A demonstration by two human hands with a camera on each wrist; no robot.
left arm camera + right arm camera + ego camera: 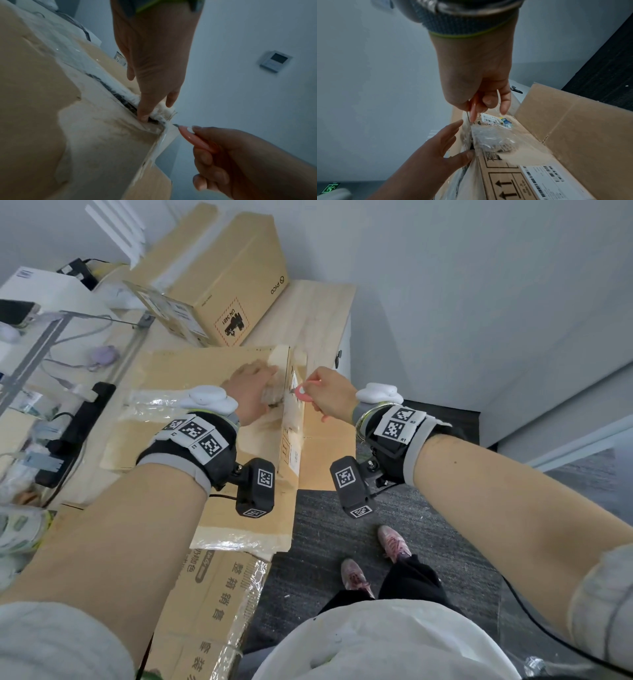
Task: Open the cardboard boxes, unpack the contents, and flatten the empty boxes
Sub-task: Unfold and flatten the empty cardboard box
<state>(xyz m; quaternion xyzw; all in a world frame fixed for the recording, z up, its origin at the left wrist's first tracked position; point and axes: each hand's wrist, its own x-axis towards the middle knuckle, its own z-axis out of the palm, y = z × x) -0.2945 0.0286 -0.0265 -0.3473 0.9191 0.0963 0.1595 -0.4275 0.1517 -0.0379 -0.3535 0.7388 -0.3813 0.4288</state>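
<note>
Left arm: stretched forward over the desk, forearm bare, a camera strapped at the wrist.
Left hand [251,392]: lies palm down on top of the cardboard box [212,392], near its far right corner; the fingers are nearly straight. In the left wrist view one fingertip [143,115] presses into the dark gap of the taped seam. It has hold of nothing.
Right arm: reaches forward beside the left, wrist bent inward toward the box's right edge.
Right hand [329,395]: fingers curled tight round a pink cutter [303,393], thumb and forefinger pinching it; the small blade tip points at the box corner, just beside the left fingertip.
Cutter tip: in the left wrist view the pink cutter [193,139] meets the clear tape [164,135] at the corner edge; whether it touches the cardboard I cannot tell.
Cardboard box: lies flat and long on the wooden desk [318,309], right side hanging past the desk edge, wrapped with crinkled clear tape; its right face carries white barcode labels [544,175] and printed arrows.
Outer flap [573,121]: stands open to the right of the labelled face.
Far box [226,278]: a second brown carton, closed, at the far end of the desk.
Near carton [212,611]: printed cardboard below the near end of the box.
</note>
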